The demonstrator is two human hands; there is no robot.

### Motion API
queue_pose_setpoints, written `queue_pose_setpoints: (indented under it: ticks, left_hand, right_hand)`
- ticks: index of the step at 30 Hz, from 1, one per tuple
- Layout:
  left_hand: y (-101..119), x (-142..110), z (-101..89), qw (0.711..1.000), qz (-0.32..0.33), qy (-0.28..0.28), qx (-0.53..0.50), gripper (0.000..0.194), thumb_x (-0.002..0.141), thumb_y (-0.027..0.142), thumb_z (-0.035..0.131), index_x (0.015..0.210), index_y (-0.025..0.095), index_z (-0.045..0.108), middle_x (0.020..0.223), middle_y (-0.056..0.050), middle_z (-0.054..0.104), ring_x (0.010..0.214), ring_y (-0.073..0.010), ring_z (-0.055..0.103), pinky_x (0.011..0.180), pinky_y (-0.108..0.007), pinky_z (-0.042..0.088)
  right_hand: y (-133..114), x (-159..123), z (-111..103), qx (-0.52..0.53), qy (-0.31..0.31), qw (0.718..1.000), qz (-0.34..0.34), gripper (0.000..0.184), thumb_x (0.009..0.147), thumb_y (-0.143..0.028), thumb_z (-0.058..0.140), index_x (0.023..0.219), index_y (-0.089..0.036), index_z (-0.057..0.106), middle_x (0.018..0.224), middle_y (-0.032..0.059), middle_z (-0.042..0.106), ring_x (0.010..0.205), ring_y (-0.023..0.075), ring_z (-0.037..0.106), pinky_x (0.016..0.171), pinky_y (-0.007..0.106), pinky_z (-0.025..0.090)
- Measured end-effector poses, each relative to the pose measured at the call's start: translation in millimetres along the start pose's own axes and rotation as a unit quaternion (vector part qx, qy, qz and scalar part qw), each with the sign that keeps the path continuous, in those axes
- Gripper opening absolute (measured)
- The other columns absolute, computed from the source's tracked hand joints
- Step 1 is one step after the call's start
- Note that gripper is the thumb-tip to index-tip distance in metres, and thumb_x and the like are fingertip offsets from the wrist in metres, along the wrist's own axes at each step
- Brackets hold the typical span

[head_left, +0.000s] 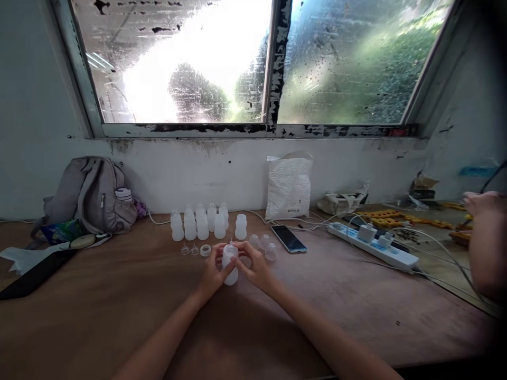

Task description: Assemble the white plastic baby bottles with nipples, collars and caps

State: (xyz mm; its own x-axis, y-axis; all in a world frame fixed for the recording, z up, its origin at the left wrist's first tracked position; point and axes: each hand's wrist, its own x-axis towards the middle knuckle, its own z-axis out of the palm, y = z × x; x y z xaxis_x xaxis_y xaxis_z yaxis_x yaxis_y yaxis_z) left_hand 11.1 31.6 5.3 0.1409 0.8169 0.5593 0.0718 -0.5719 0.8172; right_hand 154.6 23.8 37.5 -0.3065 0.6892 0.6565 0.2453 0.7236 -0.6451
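Daylight came through a wide two-pane window (348, 68), glaring white on the left and blurred green with foliage on the right. The glass was streaked and spotted, and dark paint flaked from the frame (178, 128). Below it, the pale wall (202, 169) carried stains and small dark marks. A brown counter (99, 316) ran along the wall, its surface dull and slightly patchy.

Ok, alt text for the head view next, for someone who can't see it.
The left hand and right hand hold a translucent bottle upright at a brown table; similar bottles stand behind, with a phone and power strip to the right and a backpack to the left.
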Motion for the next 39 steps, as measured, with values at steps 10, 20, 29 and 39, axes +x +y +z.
queue_pose_setpoints:
  ticks: [10, 20, 29, 39]
  left_hand:
    - [-5, 7, -8.4, 0.966, -0.120, -0.199, -0.117, 0.050, 0.067, 0.037, 0.062, 0.111, 0.016, 0.049, 0.107, -0.009, 0.057, 0.098, -0.0226, 0.052, 0.080, -0.033, 0.043]
    - [-10, -2, 3.3, 0.992, -0.019, -0.065, 0.110, 0.044, 0.055, 0.028, 0.070, 0.095, 0.016, 0.058, 0.089, -0.006, 0.060, 0.080, -0.0200, 0.055, 0.071, -0.032, 0.044]
    - [-12, 4, -1.7, 0.992, -0.099, 0.046, 0.065, 0.035, 0.061, 0.036, 0.065, 0.086, 0.012, 0.059, 0.074, -0.003, 0.058, 0.068, -0.0158, 0.054, 0.059, -0.025, 0.043]
    - [1, -1, 2.6, 0.991, -0.102, -0.055, 0.069, 0.037, 0.062, 0.033, 0.065, 0.091, 0.012, 0.059, 0.079, -0.004, 0.060, 0.071, -0.0172, 0.054, 0.063, -0.027, 0.043]
  right_hand:
    - [1, 6, -4, -0.042, -0.010, 0.997, 0.057, 0.037, 0.072, -0.034, 0.058, 0.106, -0.022, 0.051, 0.088, 0.0037, 0.052, 0.080, 0.0167, 0.051, 0.075, 0.032, 0.043]
    - [10, 1, 11, 0.120, 0.058, 0.980, 0.151, 0.037, 0.070, -0.036, 0.060, 0.096, -0.021, 0.038, 0.095, 0.0062, 0.059, 0.086, 0.0196, 0.056, 0.077, 0.034, 0.044]
    - [14, 4, 5, 0.236, 0.068, 0.951, 0.188, 0.026, 0.071, -0.037, 0.056, 0.089, -0.021, 0.048, 0.105, 0.0063, 0.054, 0.099, 0.0202, 0.051, 0.083, 0.033, 0.042]
    - [28, 7, -3, 0.315, 0.035, 0.929, 0.194, 0.032, 0.071, -0.031, 0.051, 0.101, -0.019, 0.055, 0.112, 0.0062, 0.054, 0.104, 0.0219, 0.048, 0.085, 0.033, 0.040]
